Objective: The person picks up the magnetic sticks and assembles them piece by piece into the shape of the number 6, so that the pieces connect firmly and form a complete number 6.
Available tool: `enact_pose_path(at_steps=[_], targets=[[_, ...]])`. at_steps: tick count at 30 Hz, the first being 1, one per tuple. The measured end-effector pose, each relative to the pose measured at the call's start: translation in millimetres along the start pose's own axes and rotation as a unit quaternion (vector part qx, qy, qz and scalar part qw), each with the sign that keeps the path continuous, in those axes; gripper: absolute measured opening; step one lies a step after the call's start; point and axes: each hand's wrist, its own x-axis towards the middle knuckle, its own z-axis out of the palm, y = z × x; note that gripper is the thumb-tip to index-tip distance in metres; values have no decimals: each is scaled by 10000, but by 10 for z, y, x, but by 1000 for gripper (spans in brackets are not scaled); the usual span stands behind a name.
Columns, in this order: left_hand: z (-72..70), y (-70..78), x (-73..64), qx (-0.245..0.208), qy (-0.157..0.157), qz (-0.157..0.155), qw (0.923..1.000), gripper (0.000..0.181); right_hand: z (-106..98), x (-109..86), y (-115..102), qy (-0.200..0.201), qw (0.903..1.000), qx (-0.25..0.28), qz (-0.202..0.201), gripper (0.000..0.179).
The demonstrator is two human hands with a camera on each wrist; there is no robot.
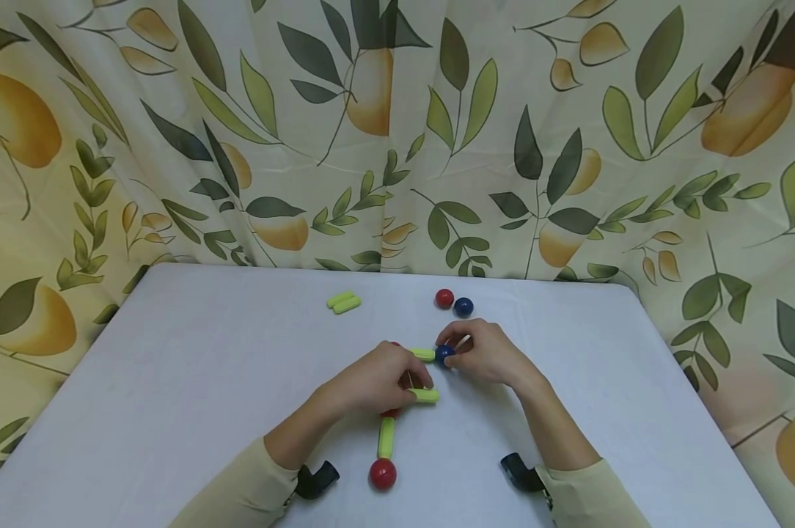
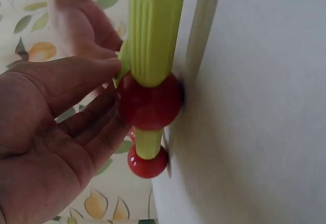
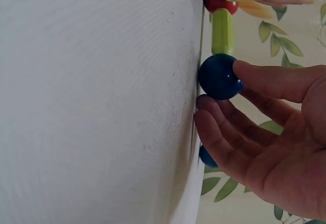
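Note:
My left hand (image 1: 380, 380) pinches a light green ribbed rod (image 1: 427, 396) that points right from a mostly covered red ball (image 1: 391, 413). From that ball another green rod (image 1: 386, 438) runs toward me to a red ball (image 1: 382, 474). In the left wrist view, the thumb lies against the pinched rod (image 2: 122, 63) beside the red ball (image 2: 150, 104). My right hand (image 1: 488, 353) holds a dark blue ball (image 3: 219, 76) between thumb and fingers. The ball meets the end of a far green rod (image 3: 222, 30), whose other end joins a red ball (image 3: 219, 1).
Two loose green rods (image 1: 343, 302) lie together at the back of the white table (image 1: 226, 352). A red ball (image 1: 444, 298) and a blue ball (image 1: 463, 307) sit at the back, beyond my right hand. A leaf-and-fruit patterned curtain (image 1: 411, 169) hangs behind the table.

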Motion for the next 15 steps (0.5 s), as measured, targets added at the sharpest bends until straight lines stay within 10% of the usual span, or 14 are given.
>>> enact_pose_path(at_steps=[15], targets=[[152, 73, 65, 669, -325, -15, 9972, 29, 0, -8, -10, -8, 9999, 83, -55, 22]])
